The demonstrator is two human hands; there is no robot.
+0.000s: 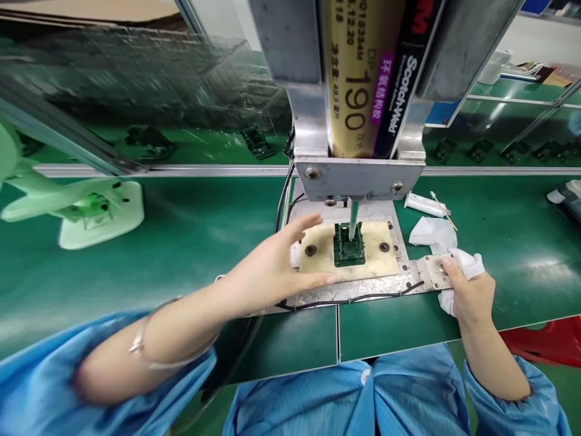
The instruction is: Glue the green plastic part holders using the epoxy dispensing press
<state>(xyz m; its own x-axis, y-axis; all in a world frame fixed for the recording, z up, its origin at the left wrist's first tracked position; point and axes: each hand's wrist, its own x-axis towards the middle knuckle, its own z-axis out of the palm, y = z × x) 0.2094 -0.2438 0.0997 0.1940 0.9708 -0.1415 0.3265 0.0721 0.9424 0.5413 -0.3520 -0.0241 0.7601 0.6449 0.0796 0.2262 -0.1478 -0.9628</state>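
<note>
Beneath the gold-and-black adhesive cartridge [367,103], hold the left hand [284,260] with thumb and fingers spread, just left of the small green circuit board [348,253], set on the cream plate [376,261] under the green nozzle [354,215]. With the right hand [474,297], grip a crumpled white cloth [469,261], fingers curled, tips hidden, thumb at the metal button [443,270].

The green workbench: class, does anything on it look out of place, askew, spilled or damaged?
Nothing looks clearly spilled or damaged. Slightly untidy, though: to the right of the metal base, a cotton swab lies askew across one end of a white tube, beside a crumpled white wipe.
</note>
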